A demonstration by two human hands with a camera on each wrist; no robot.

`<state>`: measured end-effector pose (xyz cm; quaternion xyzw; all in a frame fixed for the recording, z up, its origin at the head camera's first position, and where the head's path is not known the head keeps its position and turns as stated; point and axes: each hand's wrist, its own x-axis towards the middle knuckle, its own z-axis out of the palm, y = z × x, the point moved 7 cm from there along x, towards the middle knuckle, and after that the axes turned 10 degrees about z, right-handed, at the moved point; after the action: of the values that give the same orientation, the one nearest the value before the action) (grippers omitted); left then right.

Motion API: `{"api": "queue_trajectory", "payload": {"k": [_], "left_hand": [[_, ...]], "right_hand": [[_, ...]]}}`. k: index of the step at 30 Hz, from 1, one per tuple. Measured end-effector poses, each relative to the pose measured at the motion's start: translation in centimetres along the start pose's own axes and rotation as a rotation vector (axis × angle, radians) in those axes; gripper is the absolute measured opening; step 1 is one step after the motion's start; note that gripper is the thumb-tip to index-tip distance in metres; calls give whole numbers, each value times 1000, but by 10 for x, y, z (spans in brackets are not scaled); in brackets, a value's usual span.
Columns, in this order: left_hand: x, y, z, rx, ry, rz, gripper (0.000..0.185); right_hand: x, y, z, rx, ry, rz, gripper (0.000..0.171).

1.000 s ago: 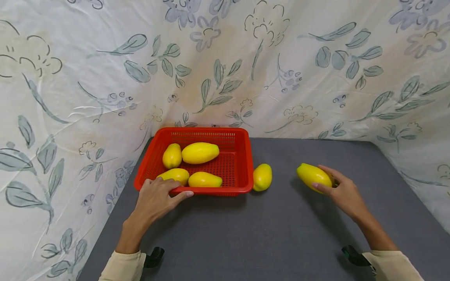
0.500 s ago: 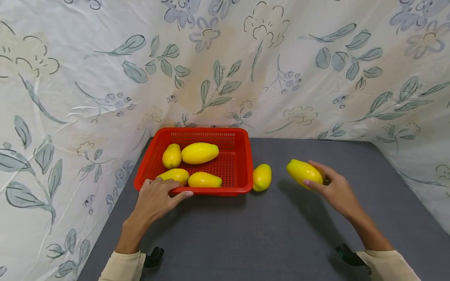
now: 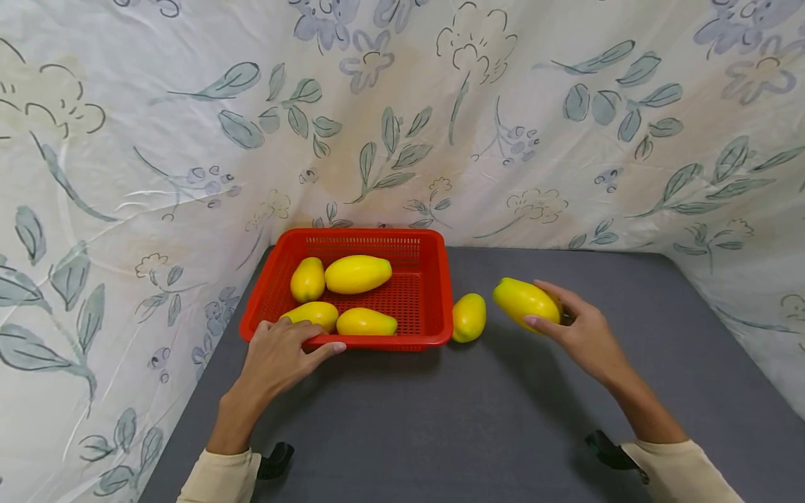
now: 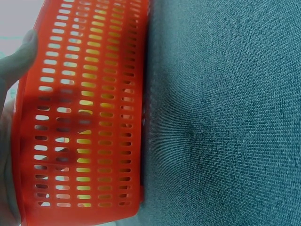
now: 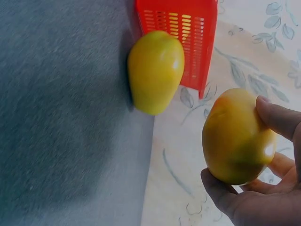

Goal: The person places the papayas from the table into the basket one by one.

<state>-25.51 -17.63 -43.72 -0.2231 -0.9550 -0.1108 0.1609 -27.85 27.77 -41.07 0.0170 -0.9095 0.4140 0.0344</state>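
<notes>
In the head view, my right hand point(image 3: 581, 332) holds a smooth yellow mango point(image 3: 525, 300) above the table, thumb on its near side and fingers behind. The right wrist view has the held mango point(image 5: 237, 136) pinched between thumb and fingertips. My left hand point(image 3: 283, 356) grips the front rim of a red plastic basket point(image 3: 430, 307), fingers over the edge and thumb along the outside. Inside the basket lie several yellow mangoes point(image 3: 358, 274), the front left one partly covered by the left fingers. Another mango point(image 3: 469, 318) rests on the table against the basket's right side.
A dark grey cloth covers the table point(image 3: 440, 426). Behind and to the left hangs a pale floral curtain point(image 3: 390, 77), close to the basket's back. The loose mango sits between the basket and the right hand.
My right hand has carried its mango leftward and slightly up, closer to the loose mango and the basket. My left hand and the basket have stayed in place.
</notes>
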Motion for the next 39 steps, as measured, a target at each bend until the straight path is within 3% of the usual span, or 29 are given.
{"api": "queue_trajectory", "payload": {"k": [18,39], "left_hand": [[-1,0,0,-7,3,-3,54],[3,-1,1,-9,8,-16,53]], "right_hand": [[3,-31,19,96,-50,-17,69],[14,-59,57,197,-78,-22,71]]}}
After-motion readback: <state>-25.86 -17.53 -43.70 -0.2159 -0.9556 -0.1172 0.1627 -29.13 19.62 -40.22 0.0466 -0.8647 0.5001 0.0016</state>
